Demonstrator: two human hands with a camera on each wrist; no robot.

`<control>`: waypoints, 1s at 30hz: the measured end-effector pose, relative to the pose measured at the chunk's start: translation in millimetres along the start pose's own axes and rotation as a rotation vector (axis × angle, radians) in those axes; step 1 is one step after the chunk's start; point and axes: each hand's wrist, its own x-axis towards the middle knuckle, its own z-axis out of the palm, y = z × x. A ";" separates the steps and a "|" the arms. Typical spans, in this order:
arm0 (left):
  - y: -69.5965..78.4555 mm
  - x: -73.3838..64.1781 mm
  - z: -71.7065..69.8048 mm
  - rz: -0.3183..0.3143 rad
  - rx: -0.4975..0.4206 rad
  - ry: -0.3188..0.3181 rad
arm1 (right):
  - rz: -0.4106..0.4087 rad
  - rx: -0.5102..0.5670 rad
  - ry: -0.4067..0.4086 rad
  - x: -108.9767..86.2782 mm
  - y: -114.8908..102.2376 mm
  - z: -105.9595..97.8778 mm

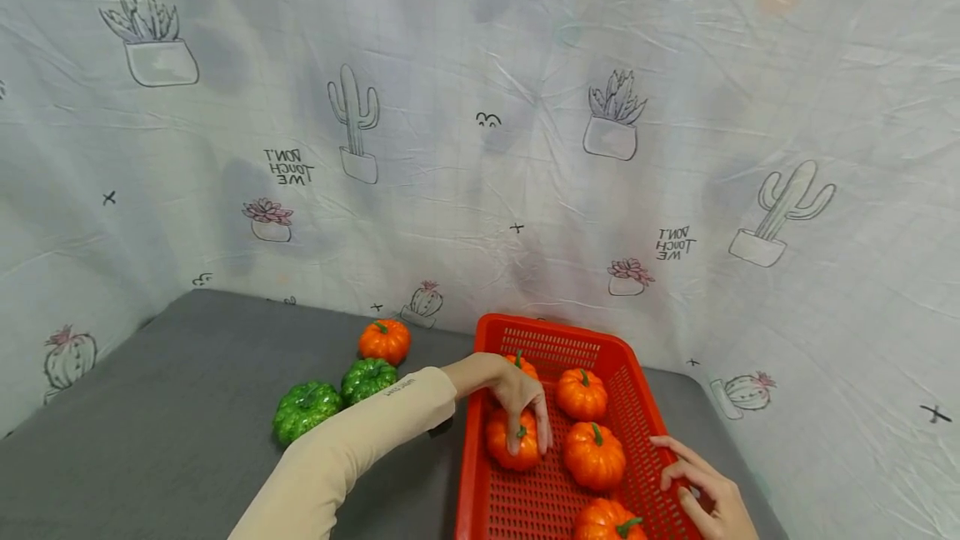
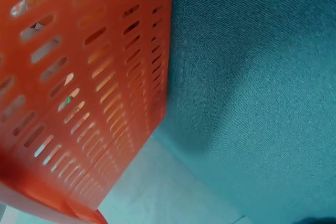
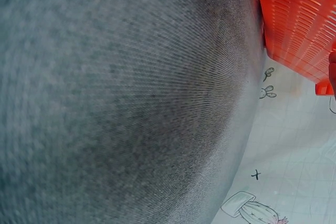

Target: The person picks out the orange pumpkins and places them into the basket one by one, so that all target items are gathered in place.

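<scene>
In the head view, my left hand [image 1: 517, 394] reaches down into a red plastic basket [image 1: 471, 473]. Its thumb and fingers grip a small orange pumpkin [image 1: 497, 438] on the basket's left side. More orange pumpkins sit around it, one behind [image 1: 519, 366], one at the back right [image 1: 581, 395], one beside it [image 1: 593, 457] and one nearer the front [image 1: 606, 521]. On the right, my right hand [image 1: 708, 490] holds the basket's rim with bent fingers. Both wrist views show mostly the slotted basket wall [image 2: 89, 87] and cloth; the pumpkin in my grip is hidden there.
Left of the basket, on the grey cloth-covered table [image 1: 150, 423], are two green pumpkins [image 1: 306, 412] [image 1: 367, 380] and an orange pumpkin [image 1: 385, 342]. A pale curtain [image 1: 450, 190] with cactus drawings stands close behind the basket and along the sides.
</scene>
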 end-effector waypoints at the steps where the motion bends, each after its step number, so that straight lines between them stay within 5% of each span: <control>1: -0.1 -0.3 0.3 0.000 0.004 0.003 | 0.001 0.002 -0.002 0.2 -0.4 0.1; 15: 0.3 -4.1 0.1 -0.003 0.016 -0.005 | 0.010 0.016 -0.029 2.2 -5.8 -2.1; 30: 6.8 -12.3 -8.1 -0.019 0.125 -0.105 | -0.008 0.018 -0.029 3.4 -5.5 -3.3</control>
